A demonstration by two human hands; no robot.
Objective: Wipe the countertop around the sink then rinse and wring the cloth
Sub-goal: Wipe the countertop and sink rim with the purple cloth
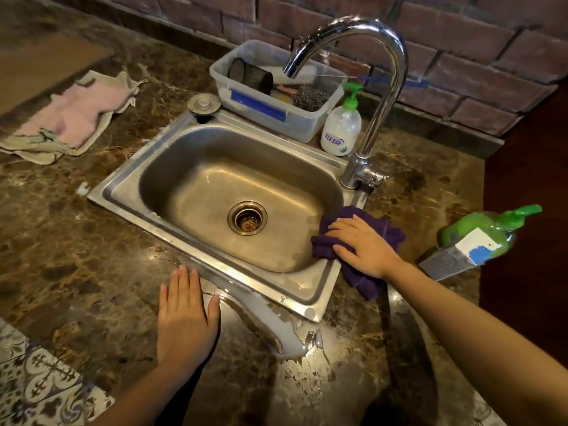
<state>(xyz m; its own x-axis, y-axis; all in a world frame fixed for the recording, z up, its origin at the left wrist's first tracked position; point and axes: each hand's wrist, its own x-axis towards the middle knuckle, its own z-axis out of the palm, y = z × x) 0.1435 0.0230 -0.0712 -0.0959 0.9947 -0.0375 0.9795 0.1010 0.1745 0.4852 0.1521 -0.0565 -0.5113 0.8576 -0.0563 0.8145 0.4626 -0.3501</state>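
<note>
A steel sink (pixel 129 192) is set into a brown marble countertop (pixel 76 241). My right hand (pixel 362 247) presses flat on a purple cloth (pixel 390 235) that lies over the sink's right rim and the counter beside it. My left hand (pixel 184 315) rests flat on the counter in front of the sink, fingers together, holding nothing. A milky puddle (pixel 276 327) spreads on the counter along the sink's front edge and near corner. The chrome faucet (pixel 384 96) arches over the basin, with no water running.
A clear plastic tub (pixel 252 106) with scrubbers stands behind the sink, a white soap pump bottle (pixel 341 130) beside it. A green bottle (pixel 479 235) stands at the right. Pink and beige rags (pixel 67 118) lie at the left. A sink plug (pixel 203 103) sits on the rim's back corner.
</note>
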